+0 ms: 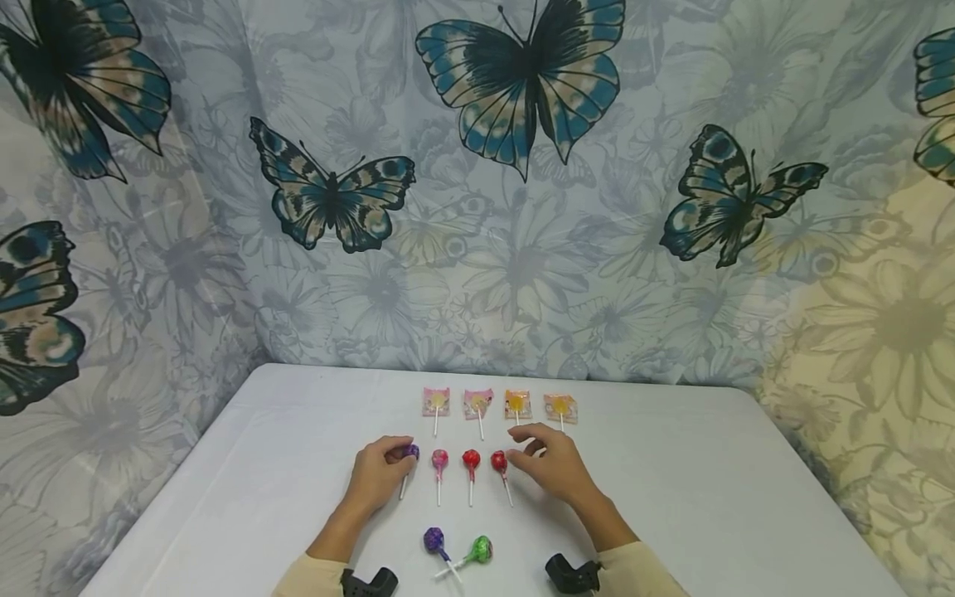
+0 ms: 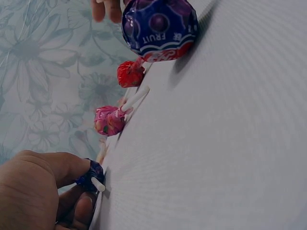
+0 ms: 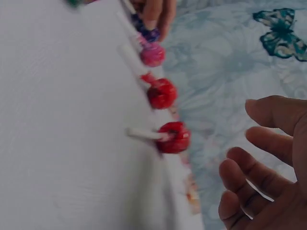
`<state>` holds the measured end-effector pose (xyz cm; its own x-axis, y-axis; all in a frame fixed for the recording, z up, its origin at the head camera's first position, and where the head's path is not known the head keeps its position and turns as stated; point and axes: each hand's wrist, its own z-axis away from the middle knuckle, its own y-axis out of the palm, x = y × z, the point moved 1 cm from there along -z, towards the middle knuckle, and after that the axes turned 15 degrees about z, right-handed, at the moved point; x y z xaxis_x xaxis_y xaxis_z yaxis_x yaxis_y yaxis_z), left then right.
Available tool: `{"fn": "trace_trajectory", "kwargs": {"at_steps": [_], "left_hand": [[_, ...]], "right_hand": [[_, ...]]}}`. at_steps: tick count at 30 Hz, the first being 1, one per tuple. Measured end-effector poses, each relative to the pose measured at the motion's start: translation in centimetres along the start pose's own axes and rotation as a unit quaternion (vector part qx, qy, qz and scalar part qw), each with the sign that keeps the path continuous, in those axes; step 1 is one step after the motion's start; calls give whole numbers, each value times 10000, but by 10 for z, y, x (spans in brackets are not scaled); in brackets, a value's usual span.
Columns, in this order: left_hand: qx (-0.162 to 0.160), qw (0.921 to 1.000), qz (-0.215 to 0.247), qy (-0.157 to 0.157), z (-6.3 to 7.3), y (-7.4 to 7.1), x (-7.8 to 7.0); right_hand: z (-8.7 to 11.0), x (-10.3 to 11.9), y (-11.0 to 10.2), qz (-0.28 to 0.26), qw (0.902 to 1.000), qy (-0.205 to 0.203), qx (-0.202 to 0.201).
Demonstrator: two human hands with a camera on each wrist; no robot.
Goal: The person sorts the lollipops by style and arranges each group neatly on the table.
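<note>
In the head view my left hand pinches a purple lollipop by its wrapped head, at the left end of a row. The left wrist view shows thumb and fingers round that lollipop, its white stick pointing out. To its right lie a pink lollipop, a red lollipop and another red lollipop. Beside this last one is my right hand, fingers spread and loosely bent. In the right wrist view the hand holds nothing and stands apart from the end red lollipop.
Behind the row, several flat-wrapped lollipops lie on the white table. Nearer the body, a purple lollipop and a green lollipop lie with sticks crossing. A butterfly-patterned cloth hangs behind the table.
</note>
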<state>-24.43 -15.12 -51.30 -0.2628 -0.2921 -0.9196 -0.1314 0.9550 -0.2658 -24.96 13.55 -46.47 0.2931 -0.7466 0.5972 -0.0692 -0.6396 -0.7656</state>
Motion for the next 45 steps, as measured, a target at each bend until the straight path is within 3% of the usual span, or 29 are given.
{"fn": "trace_trajectory", "kwargs": {"at_steps": [13, 23, 29, 35, 45], "left_hand": [[6, 10000, 3, -36, -1, 0, 3], [-15, 10000, -38, -73, 0, 0, 1], [-8, 10000, -17, -41, -1, 0, 2], [-1, 10000, -20, 15, -1, 0, 2], [-13, 10000, -43, -13, 0, 1, 3]], "right_hand": [[39, 41, -61, -197, 9964, -610, -548], [73, 70, -83, -360, 9910, -1010, -805], [89, 80, -79, -442, 9911, -841, -934], [98, 80, -60, -716, 9933, -540, -727], [99, 68, -26, -762, 9897, -1078, -556]]}}
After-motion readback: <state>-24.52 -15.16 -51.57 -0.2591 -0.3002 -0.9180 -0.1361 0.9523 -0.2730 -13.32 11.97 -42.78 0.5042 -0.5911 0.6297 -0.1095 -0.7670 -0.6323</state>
